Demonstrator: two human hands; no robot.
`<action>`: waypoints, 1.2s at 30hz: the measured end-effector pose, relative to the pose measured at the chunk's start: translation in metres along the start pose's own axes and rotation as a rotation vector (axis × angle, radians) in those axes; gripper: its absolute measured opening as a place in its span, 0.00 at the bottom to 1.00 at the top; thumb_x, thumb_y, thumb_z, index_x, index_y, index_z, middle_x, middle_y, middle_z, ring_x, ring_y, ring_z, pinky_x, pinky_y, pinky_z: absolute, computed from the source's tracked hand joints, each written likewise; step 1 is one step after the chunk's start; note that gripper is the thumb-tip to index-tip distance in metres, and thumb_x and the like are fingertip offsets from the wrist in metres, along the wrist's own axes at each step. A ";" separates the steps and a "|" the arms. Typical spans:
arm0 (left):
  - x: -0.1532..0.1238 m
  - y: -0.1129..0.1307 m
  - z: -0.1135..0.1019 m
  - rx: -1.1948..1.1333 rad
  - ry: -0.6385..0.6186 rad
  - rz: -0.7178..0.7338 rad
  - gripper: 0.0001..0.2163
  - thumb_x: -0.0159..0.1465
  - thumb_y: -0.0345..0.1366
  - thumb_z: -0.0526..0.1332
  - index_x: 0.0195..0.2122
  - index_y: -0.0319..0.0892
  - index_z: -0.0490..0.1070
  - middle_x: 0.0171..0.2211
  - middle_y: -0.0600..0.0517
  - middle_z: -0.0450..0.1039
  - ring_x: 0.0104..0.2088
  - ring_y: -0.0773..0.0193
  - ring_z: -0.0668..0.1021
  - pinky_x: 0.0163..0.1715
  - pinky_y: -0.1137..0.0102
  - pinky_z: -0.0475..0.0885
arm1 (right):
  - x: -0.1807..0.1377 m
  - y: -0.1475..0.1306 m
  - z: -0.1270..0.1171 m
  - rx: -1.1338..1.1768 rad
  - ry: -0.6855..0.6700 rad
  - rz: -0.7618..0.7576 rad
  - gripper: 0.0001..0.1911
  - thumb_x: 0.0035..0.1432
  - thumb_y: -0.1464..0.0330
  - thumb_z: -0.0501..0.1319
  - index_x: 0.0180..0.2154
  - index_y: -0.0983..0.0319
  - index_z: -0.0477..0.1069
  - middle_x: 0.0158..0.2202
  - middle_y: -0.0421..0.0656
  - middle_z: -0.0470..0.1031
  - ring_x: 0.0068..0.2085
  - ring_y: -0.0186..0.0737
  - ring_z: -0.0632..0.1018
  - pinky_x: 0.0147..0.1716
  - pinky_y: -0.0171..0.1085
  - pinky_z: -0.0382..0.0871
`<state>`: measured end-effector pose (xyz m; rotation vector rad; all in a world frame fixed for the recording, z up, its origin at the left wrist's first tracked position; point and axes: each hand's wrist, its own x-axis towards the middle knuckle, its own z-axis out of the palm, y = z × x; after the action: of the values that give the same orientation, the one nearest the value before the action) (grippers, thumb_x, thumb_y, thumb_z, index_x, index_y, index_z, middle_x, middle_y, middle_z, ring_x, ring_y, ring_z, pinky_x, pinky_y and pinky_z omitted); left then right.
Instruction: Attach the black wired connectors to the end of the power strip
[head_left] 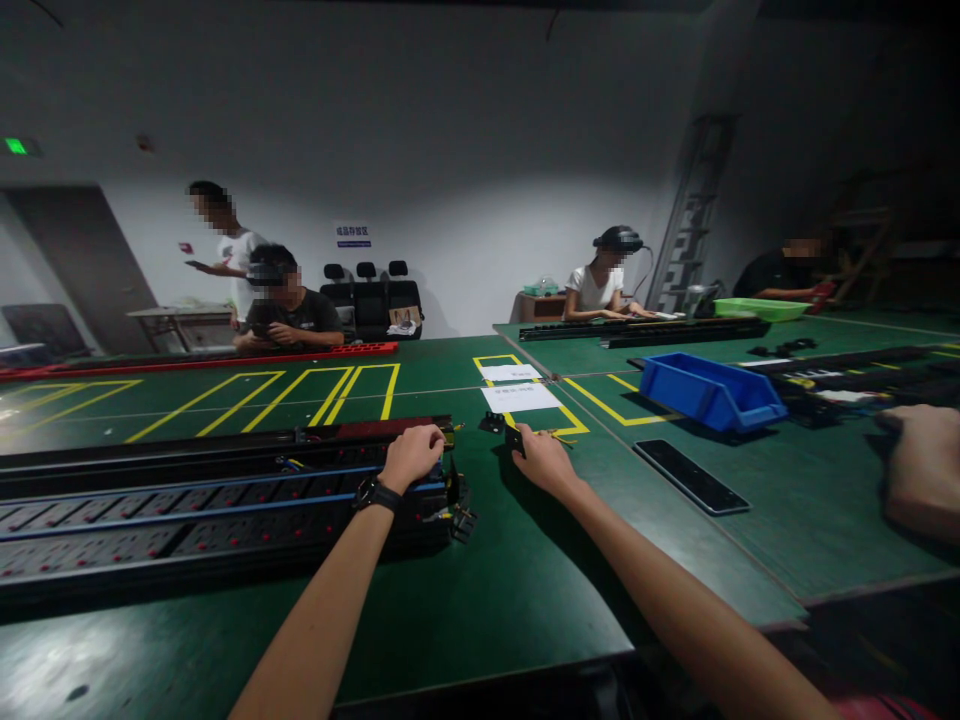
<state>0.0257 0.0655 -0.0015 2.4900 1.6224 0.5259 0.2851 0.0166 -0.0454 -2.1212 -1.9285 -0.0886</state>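
Note:
My left hand [412, 455], with a black watch on the wrist, is closed over the right end of a long black power strip assembly [187, 500] that lies across the green table [487, 600]. My right hand [541, 460] is closed in a pinch on a small black part [514, 438] just above the table, right of the strip's end. Another small black part [491, 422] lies on the table beside it, near yellow floor-style tape lines.
A blue bin [709, 390], a flat black plate [690, 476] and white paper sheets [519, 396] lie to the right. A co-worker's arm [926, 470] rests at the right edge. Other people sit and stand at the far tables. A red strip [202, 360] lies far left.

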 end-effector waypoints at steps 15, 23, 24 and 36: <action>0.001 0.000 0.001 0.002 -0.002 -0.003 0.12 0.68 0.42 0.56 0.44 0.50 0.79 0.46 0.49 0.82 0.46 0.53 0.81 0.45 0.64 0.74 | -0.001 -0.001 -0.003 -0.007 0.002 0.006 0.25 0.66 0.66 0.56 0.63 0.65 0.64 0.47 0.58 0.79 0.49 0.56 0.78 0.46 0.43 0.67; 0.000 0.000 -0.001 -0.003 -0.008 -0.004 0.12 0.69 0.42 0.56 0.44 0.49 0.79 0.47 0.49 0.81 0.46 0.54 0.81 0.45 0.64 0.74 | -0.002 0.000 -0.005 -0.011 -0.005 -0.014 0.13 0.67 0.68 0.55 0.48 0.61 0.75 0.45 0.53 0.80 0.47 0.52 0.79 0.44 0.41 0.67; 0.000 0.000 -0.001 -0.005 -0.009 -0.003 0.12 0.69 0.42 0.56 0.44 0.49 0.79 0.47 0.49 0.81 0.46 0.54 0.81 0.45 0.64 0.74 | -0.002 0.000 -0.005 -0.010 -0.008 -0.014 0.13 0.67 0.67 0.54 0.46 0.61 0.75 0.45 0.53 0.80 0.46 0.51 0.79 0.44 0.40 0.67; -0.002 0.002 -0.002 0.003 -0.019 -0.014 0.13 0.66 0.40 0.57 0.45 0.52 0.81 0.46 0.50 0.82 0.48 0.53 0.81 0.48 0.64 0.74 | -0.002 -0.014 0.003 0.066 0.023 -0.063 0.12 0.66 0.67 0.56 0.45 0.60 0.77 0.43 0.50 0.81 0.47 0.48 0.78 0.45 0.39 0.66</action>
<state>0.0259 0.0627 0.0001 2.4765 1.6338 0.4966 0.2710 0.0160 -0.0465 -2.0096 -1.9570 -0.0602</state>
